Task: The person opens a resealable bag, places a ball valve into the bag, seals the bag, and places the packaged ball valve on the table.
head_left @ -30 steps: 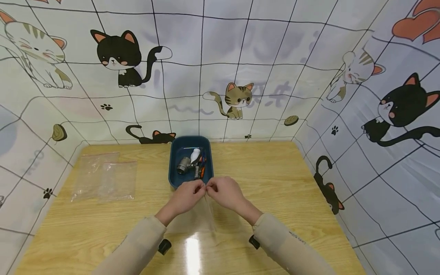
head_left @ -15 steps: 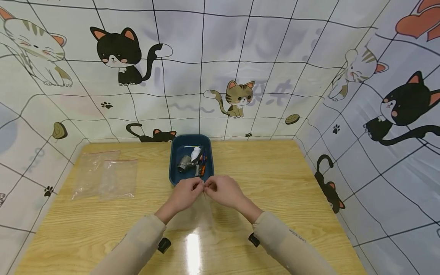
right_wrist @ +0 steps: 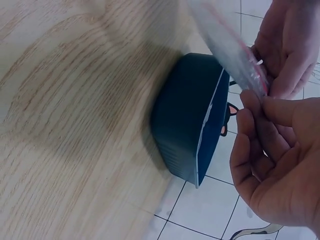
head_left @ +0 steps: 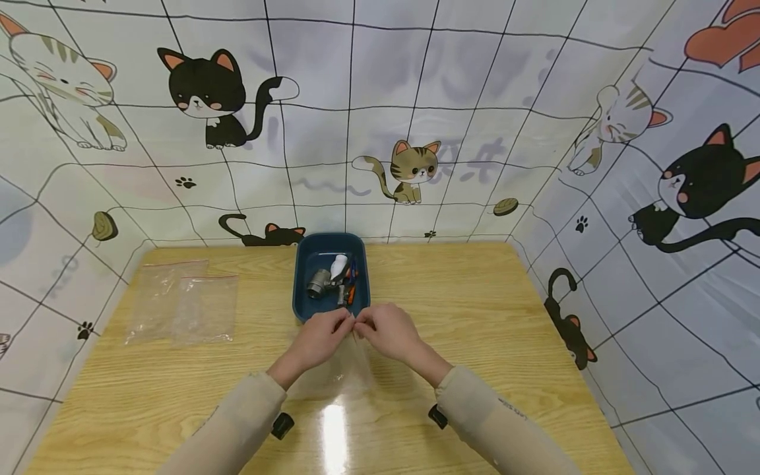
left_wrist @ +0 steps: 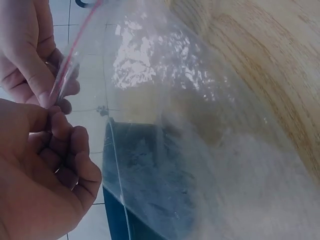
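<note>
A clear plastic zip bag (left_wrist: 150, 60) with a red line along its top edge hangs from both hands, just in front of the blue bin. My left hand (head_left: 321, 338) pinches the bag's top edge between thumb and curled fingers. Right beside it, my right hand (head_left: 388, 332) pinches the same edge, the two sets of fingertips almost touching. In the right wrist view the bag (right_wrist: 232, 50) is seen nearly edge-on. Whether its mouth is sealed or parted I cannot tell.
Behind the hands stands a dark blue bin (head_left: 301, 264) holding a grey metal fitting (head_left: 318, 284), a white piece (head_left: 338, 266) and several small orange, blue and metal items. Two clear zip bags (head_left: 204, 310) lie overlapping on the wooden table (head_left: 463, 290) at left. Cat-print cloth walls enclose the table.
Both hands stay in nearly the same place, with small shifts of the fingertips along the bag's edge. The hanging part of the bag has swung slightly.
</note>
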The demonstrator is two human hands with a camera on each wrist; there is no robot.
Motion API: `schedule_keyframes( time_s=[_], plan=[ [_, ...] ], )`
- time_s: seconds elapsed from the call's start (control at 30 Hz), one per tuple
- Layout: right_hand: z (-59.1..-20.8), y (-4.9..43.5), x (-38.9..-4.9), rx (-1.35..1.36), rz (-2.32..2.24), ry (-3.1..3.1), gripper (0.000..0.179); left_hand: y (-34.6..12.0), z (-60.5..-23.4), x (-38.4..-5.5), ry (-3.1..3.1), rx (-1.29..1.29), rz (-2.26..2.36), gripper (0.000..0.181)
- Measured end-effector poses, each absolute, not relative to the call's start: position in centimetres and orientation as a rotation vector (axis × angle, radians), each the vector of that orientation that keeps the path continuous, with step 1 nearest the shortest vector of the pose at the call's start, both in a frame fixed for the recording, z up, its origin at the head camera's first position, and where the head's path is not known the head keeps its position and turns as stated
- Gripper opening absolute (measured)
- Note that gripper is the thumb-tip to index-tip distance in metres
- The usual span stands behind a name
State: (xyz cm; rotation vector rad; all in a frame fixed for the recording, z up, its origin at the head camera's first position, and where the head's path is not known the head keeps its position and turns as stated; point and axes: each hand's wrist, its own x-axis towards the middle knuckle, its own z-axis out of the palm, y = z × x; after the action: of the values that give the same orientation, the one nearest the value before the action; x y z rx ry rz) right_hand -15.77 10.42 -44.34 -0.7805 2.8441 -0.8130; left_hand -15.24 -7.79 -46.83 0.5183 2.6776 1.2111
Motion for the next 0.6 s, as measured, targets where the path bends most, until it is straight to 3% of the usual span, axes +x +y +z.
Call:
schedule_keyframes(
  time_s=[0.6],
  plan=[
    [-44.49,10.60,-15.98,-0.864,-0.727,2.804,0.012,-8.10,-47.30,-15.52,2.682,0.654,1.127,0.025]
  ],
)
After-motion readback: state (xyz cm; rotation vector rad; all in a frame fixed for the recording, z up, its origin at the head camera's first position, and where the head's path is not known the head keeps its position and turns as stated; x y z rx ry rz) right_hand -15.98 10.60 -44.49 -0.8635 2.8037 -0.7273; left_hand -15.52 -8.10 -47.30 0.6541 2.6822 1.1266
